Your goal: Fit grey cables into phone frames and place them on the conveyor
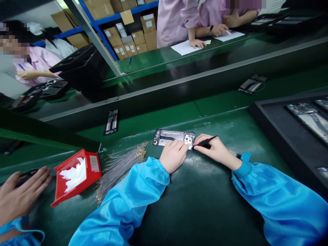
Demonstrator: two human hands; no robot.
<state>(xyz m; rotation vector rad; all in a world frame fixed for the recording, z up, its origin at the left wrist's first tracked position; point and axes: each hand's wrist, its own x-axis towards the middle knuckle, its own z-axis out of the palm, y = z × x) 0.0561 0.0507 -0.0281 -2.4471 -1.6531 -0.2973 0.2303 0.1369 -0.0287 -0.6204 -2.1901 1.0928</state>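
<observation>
An opened smartphone body [169, 135] lies on the green bench, its circuit board showing at the right end. My left hand [173, 156] has its fingers curled together and pressed on the phone's near edge. Pinched in my right hand [214, 150] is a slim black pointed tool [205, 141], its lower end at the board; my fingers partly cover it, so its exact kind is unclear. A bundle of thin grey cables [123, 167] with gold-coloured ends lies left of the phone, beside my left sleeve.
A red bin [93, 171] holds white strips [77, 176]. At far left is a co-worker's hand [24, 193]. Two more phone bodies, one at left [111, 122] and one at right [251, 84], lie beyond. A black tray [271, 131] with phone bodies stands right. People in pink work opposite.
</observation>
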